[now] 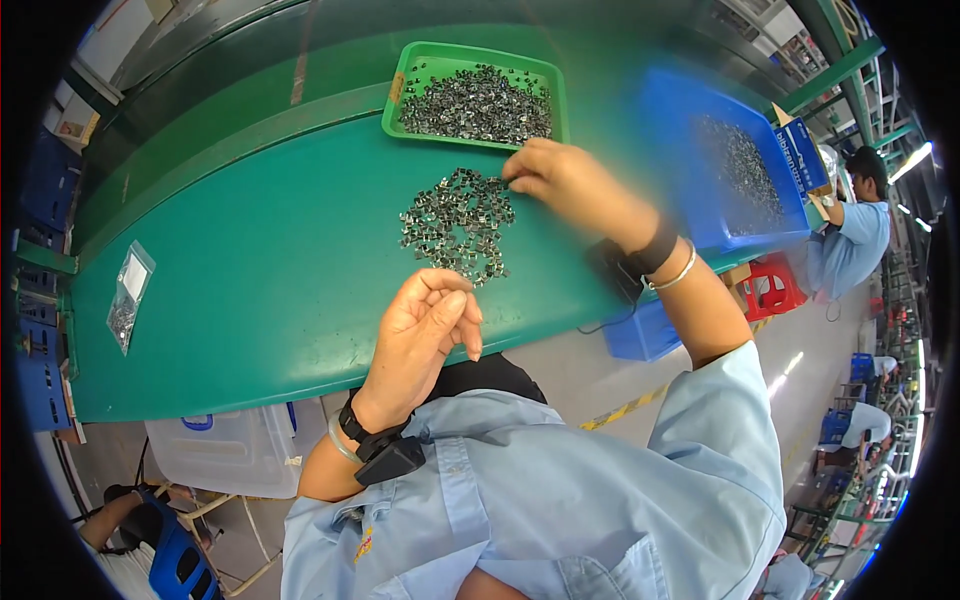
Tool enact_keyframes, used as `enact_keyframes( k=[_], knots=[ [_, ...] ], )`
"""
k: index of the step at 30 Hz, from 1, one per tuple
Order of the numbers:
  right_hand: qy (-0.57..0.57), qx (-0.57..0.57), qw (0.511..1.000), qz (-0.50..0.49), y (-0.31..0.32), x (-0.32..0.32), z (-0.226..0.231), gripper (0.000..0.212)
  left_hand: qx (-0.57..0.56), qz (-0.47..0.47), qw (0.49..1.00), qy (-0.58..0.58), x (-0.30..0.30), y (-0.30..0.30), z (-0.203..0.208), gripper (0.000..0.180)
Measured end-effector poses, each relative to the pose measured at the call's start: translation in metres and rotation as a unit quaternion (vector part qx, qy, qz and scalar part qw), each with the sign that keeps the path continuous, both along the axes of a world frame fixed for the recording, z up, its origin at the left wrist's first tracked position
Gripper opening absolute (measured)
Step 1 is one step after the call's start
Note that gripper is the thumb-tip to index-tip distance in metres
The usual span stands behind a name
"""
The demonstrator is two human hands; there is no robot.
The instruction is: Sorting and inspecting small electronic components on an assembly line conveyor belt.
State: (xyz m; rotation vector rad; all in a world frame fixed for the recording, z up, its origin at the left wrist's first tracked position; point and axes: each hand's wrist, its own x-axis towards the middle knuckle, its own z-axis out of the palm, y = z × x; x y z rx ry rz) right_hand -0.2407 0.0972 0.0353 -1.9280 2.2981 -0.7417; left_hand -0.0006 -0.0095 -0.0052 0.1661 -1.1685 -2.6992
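A loose pile of small shiny metal parts (455,225) lies on the green tabletop (260,290). At the pile's near edge is my left hand (425,320), its fingers curled and the thumb meeting the forefinger. Whatever may be between them is too small to make out. My right hand (565,180) reaches to the pile's far right edge, just below the green tray (565,105). Its thumb and fingertips come together in a pinch, and anything between them is hidden. More of the small metal parts (480,105) fill much of that tray.
To the right stands a large blue bin (690,170) with a heap of small parts, partly blurred. A clear plastic bag (130,297) lies at the table's left. Below are a translucent box (220,455) and a red stool (772,288). A person (855,240) works at far right.
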Motion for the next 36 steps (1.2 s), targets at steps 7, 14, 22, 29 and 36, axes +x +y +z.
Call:
enact_keyframes(
  k=[7, 14, 22, 29, 36],
  knots=[
    [0.009, 0.051, 0.999, -0.006, -0.004, 0.003, -0.004, 0.014, 0.004, -0.016, 1.0, 0.002, 0.0, -0.001, 0.0, 0.015],
    [-0.152, -0.011, 0.984, -0.097, 0.021, 0.048, 0.016, 0.014, -0.011, -0.018, 1.0, 0.003, 0.003, 0.001, 0.002, 0.018],
    [-0.096, -0.246, 0.964, -0.035, 0.03, 0.112, 0.0, 0.021, -0.004, -0.019, 0.999, -0.049, -0.002, 0.021, 0.022, 0.027],
    [-0.075, -0.291, 0.951, -0.067, 0.032, 0.132, -0.022, 0.025, -0.005, 0.007, 0.999, -0.033, 0.003, 0.024, 0.013, 0.027],
    [-0.067, -0.281, 0.955, -0.068, 0.036, 0.139, -0.026, 0.028, 0.006, -0.017, 0.999, -0.033, 0.007, 0.019, 0.011, 0.023]
  ],
)
